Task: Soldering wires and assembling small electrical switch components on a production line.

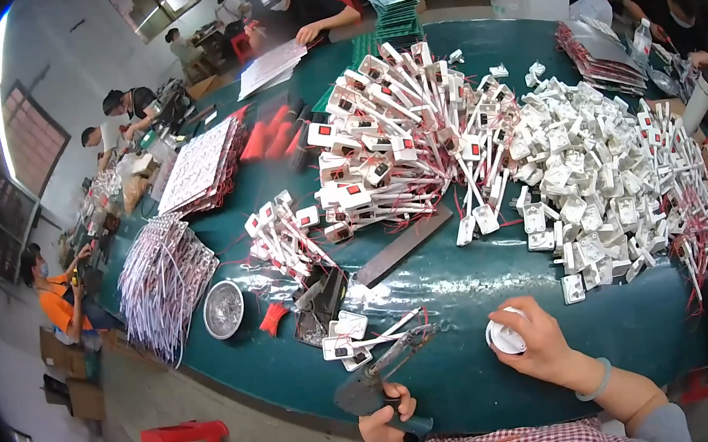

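Observation:
My left hand (384, 419) is wrapped round the handle of a dark grey pistol-grip tool (363, 391). The tool's long thin nose slants up and to the right above the green table (444, 378). In my right hand (541, 344), fingers closed on its edge, is a round white plastic part (506, 332). Just beyond the tool lie a few white switch boxes (340, 346) with black pieces in them and white tubes attached. A small red bundle (273, 318) and a metal bowl (223, 309) with small, unclear contents are farther left.
A big heap of white housings (583, 175) fills the right. Wired boxes with red switches (375, 143) are piled in the middle, behind a grey bar (404, 247). White wires (165, 279) lie stacked at left. Across the table a person in black (310, 10) handles sheets.

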Tool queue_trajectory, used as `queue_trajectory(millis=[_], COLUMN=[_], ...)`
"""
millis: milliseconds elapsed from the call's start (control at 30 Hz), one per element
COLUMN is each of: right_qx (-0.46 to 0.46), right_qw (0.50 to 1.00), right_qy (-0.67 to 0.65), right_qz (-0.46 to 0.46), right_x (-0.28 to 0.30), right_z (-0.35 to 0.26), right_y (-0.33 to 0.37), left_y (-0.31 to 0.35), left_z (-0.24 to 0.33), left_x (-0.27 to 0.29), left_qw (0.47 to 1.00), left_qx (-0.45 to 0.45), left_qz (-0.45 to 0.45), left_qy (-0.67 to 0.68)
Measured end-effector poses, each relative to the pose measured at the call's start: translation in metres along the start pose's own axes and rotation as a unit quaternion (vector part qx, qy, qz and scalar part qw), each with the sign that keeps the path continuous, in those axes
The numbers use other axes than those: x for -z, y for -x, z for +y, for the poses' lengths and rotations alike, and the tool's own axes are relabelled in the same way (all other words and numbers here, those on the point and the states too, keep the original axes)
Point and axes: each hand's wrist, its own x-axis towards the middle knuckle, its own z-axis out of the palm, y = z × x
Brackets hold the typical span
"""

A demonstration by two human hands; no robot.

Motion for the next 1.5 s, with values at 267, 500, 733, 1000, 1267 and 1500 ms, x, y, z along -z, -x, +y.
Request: queue_trajectory(millis=[267,500,733,1000,1267,1500], right_qx=[-0.007,-0.004,0.007,-0.007,0.007,0.024], right_qw=[1.0,1.0,0.999,0.982,0.995,0.975], right_qy=[-0.019,-0.022,-0.032,-0.135,0.081,0.186], right_qz=[-0.015,-0.022,-0.04,-0.134,0.06,0.121], right_x=[0.001,-0.001,-0.002,0.035,0.019,-0.027], right_z=[0.002,-0.001,-0.012,-0.021,0.063,0.098], right_y=[-0.001,-0.003,0.011,0.001,-0.07,-0.108], left_y=[0.0,-0.002,0.004,0.004,-0.004,0.001], left_z=[0.0,0.001,-0.001,0.004,0.005,-0.002], left_x=[-0.003,-0.002,-0.004,-0.003,0.005,0.003], left_qw=[1.0,1.0,1.0,1.0,1.0,1.0], left_qx=[0.002,-0.003,0.0,-0.016,-0.013,-0.023], left_qz=[0.008,0.014,0.027,0.016,0.001,-0.006], left_qy=[-0.003,-0.01,-0.016,-0.005,-0.025,-0.02])
